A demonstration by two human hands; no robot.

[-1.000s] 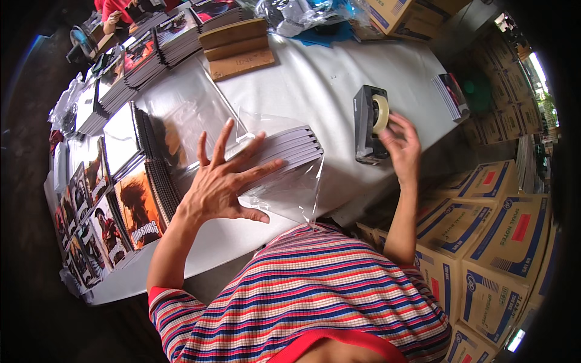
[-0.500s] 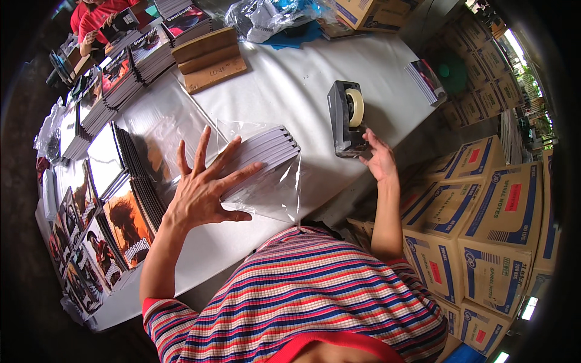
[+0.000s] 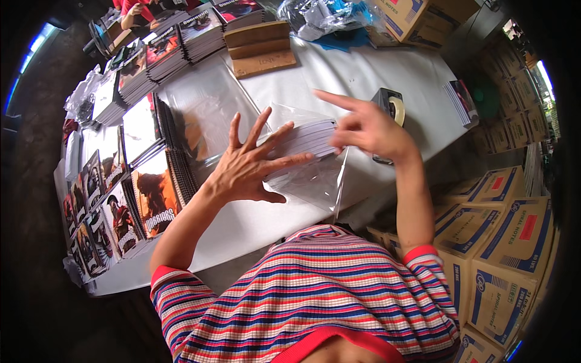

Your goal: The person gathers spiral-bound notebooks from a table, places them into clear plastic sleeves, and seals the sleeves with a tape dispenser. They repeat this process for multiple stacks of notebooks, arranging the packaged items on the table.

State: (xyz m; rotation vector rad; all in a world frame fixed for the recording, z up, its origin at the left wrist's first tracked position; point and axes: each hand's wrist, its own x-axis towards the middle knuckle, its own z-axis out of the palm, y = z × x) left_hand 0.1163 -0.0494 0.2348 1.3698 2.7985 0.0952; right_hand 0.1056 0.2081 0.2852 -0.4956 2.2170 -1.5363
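My left hand [image 3: 245, 163] lies with spread fingers over a stack of notebooks [image 3: 307, 140], pressing on it through clear plastic film [image 3: 311, 187]. The film wraps loosely about the stack and sticks out towards me. At the stack's right end is my right hand [image 3: 378, 130], slightly blurred. Its index finger points out to the left while the other fingers curl in; whether something small is pinched there cannot be made out. Just behind that hand stands a black tape dispenser [image 3: 381, 98] with a pale tape roll [image 3: 397, 111], partly hidden by the hand.
Clear plastic sheets [image 3: 209, 100] lie left of the stack, with piled spiral notebooks [image 3: 154, 193] beyond. A brown cardboard piece [image 3: 263, 51] sits at the back. Cartons [image 3: 502, 293] rise along the right table edge. A person in red [image 3: 134, 11] is at far left.
My right hand has moved left from the tape dispenser to the stack's right end, its fingers curling except the index. My left hand stays spread on the stack. The view has shifted.
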